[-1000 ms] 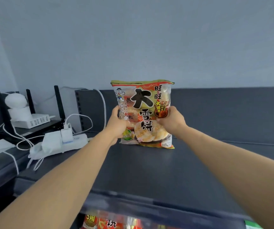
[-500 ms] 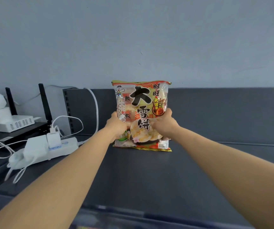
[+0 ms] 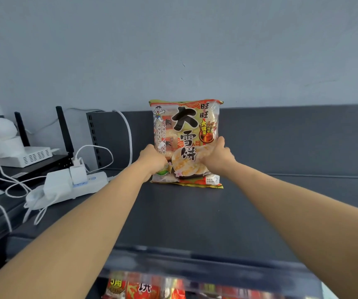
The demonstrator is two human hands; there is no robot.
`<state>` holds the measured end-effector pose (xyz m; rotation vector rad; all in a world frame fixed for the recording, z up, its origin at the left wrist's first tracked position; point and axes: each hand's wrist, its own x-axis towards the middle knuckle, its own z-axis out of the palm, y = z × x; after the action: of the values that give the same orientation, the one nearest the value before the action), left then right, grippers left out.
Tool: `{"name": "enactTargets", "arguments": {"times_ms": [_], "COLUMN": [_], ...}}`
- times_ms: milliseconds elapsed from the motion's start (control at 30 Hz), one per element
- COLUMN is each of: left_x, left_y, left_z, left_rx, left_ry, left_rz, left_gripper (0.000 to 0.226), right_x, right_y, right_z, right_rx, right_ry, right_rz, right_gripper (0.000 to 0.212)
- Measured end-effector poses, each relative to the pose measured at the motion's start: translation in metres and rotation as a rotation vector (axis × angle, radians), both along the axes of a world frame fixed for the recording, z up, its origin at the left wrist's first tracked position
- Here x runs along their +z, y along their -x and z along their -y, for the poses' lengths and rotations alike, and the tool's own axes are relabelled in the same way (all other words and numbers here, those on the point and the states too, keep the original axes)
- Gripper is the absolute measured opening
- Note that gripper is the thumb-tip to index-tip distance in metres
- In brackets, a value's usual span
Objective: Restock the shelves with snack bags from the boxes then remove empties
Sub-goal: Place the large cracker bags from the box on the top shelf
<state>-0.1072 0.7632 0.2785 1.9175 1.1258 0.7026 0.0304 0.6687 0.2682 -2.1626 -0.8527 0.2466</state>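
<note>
Since a moment ago, the snack bag (image 3: 186,143) has gone a little farther back on the dark top shelf (image 3: 195,216), and now its bottom edge rests flat on it. It stands upright, close to the shelf's back panel, with the grey wall (image 3: 173,50) behind. The left hand (image 3: 152,161) grips the bag's left side low down. The right hand (image 3: 216,157) grips the right side, fingers spread on the front. Both arms reach straight out. A white power strip (image 3: 83,184) with plugs and cords lies to the left, well apart from the bag. More red snack bags (image 3: 143,288) peek out from the shelf below.
</note>
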Motion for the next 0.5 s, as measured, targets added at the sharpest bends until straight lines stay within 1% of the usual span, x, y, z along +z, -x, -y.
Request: {"name": "enactTargets", "arguments": {"times_ms": [67,133,200,267,367,433,500], "left_x": [0.002,0.006,0.010,0.012,0.010,0.007,0.002], "left_y": [0.005,0.005,0.001,-0.012,-0.039,-0.063,-0.087], "left_z": [0.010,0.022,0.041,0.060,0.108,0.147,0.194], "left_rx": [0.017,-0.001,-0.042,-0.105,-0.293,-0.419,-0.551], "left_ry": [-0.057,-0.133,-0.187,-0.214,-0.222,-0.196,-0.183], "left_rz": [0.026,0.044,0.042,0.032,0.060,0.100,0.113], "left_gripper": [0.014,0.014,0.006,0.015,0.024,0.017,0.021], "right_x": [0.003,0.007,0.009,0.008,0.006,0.004,0.002], "right_y": [0.000,0.001,0.001,0.000,-0.008,-0.021,-0.035], "right_z": [0.009,0.023,0.043,0.070,0.121,0.163,0.212], "right_rx": [-0.008,0.016,0.055,0.086,0.072,0.011,-0.071], "right_ry": [0.009,0.008,0.016,0.028,0.048,0.062,0.088], "right_rz": [0.059,0.105,0.165,0.252,0.350,0.391,0.414], "right_gripper": [0.074,0.070,0.070,0.065,0.057,0.050,0.043]}}
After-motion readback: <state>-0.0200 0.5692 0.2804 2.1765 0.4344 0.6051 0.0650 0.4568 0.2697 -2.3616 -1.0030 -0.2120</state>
